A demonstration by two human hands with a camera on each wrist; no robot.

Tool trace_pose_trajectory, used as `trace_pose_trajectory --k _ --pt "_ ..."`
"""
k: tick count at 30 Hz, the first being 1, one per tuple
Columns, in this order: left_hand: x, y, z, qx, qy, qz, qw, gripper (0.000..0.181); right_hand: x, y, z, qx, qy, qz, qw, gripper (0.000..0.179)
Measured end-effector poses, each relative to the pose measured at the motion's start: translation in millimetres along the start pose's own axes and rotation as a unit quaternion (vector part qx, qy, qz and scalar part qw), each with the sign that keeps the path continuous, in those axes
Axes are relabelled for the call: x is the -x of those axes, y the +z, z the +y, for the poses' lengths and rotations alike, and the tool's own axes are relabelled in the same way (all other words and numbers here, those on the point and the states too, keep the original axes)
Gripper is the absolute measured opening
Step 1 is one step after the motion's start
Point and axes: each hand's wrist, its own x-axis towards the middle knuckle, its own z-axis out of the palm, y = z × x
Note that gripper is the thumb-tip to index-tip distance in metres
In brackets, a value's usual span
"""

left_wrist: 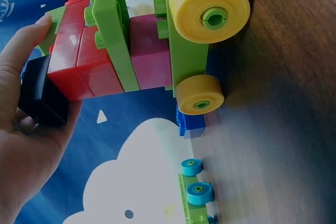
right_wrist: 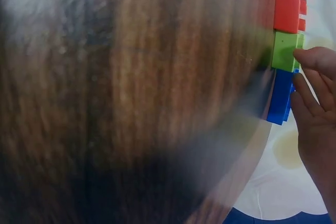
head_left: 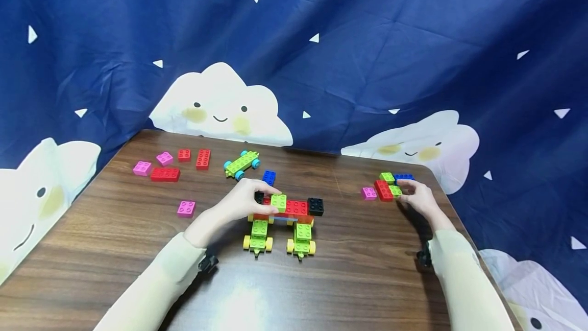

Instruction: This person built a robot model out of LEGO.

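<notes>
My left hand (head_left: 248, 197) pinches a lime green brick (head_left: 278, 203) between thumb and fingers, at the top of a built vehicle. Red bricks (head_left: 296, 208) form its upper layer, with a black brick (head_left: 315, 207) at the right end. Another black brick (left_wrist: 43, 92) sits under my palm. In the left wrist view, pink bricks (left_wrist: 150, 51) and yellow wheels (left_wrist: 210, 8) show lower down. My right hand (head_left: 419, 197) is at the table's right side, fingertips right at a lime brick (right_wrist: 284, 51) and a blue brick (right_wrist: 280, 96). A red brick (head_left: 383, 191) lies beside them.
Two small lime wheeled pieces (head_left: 259, 236) (head_left: 302, 239) stand before the vehicle. A lime car base (head_left: 242, 164) with blue wheels and a blue brick (head_left: 269, 177) are behind it. Pink and red bricks (head_left: 165, 174) lie at left; a pink brick (head_left: 369, 193) is at right.
</notes>
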Motion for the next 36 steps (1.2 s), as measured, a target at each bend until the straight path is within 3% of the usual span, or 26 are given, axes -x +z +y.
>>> trace_pose_trajectory --k 10,27,36 --pt "0.9 0.5 0.2 -0.007 0.0 0.003 1.0 0.037 -2.2 5.0 2.8 -0.011 0.011 -0.021 0.9997 0.052" --pt "0.5 -0.1 -0.3 -0.004 0.004 0.007 1.0 0.037 0.5 3.3 5.0 -0.013 0.01 -0.015 0.9997 0.051" --pt "0.3 0.6 -0.7 -0.008 0.001 0.007 0.9999 0.037 -1.9 5.2 4.6 0.01 0.024 -0.028 0.9993 0.052"
